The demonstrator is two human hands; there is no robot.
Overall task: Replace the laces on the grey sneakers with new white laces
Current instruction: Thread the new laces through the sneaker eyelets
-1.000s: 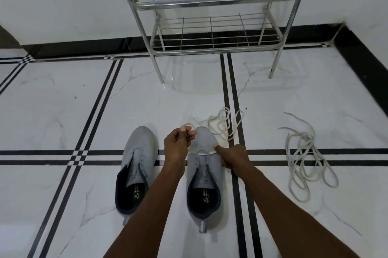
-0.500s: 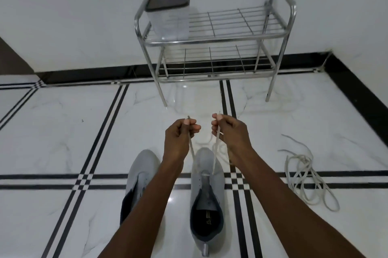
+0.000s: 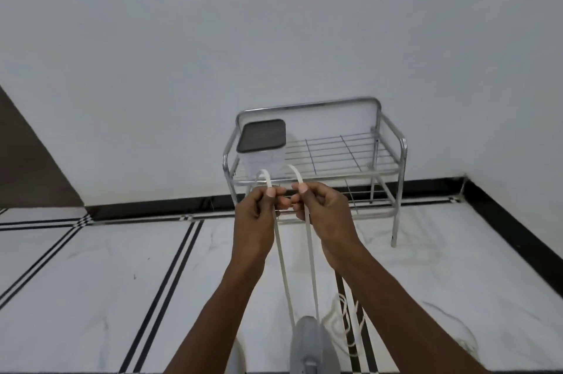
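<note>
The toe of a grey sneaker (image 3: 307, 343) shows at the bottom edge, between my forearms. A white lace (image 3: 311, 255) runs up from it in two taut strands. My left hand (image 3: 257, 212) pinches the left strand, and its end curls over above the thumb. My right hand (image 3: 323, 209) pinches the right strand in the same way. Both hands are raised side by side, close together. A sliver of the other sneaker (image 3: 240, 355) peeks past my left forearm.
A chrome wire rack (image 3: 393, 172) stands against the white wall, with a clear lidded box (image 3: 262, 145) on its top shelf. Loose laces (image 3: 347, 322) lie on the marble floor right of the shoe. Black skirting runs along the wall.
Both hands have pulled the lace ends up and away from the shoe, drawing the strands long and taut. The view has tilted upward, so the shoes have dropped to the bottom edge.
</note>
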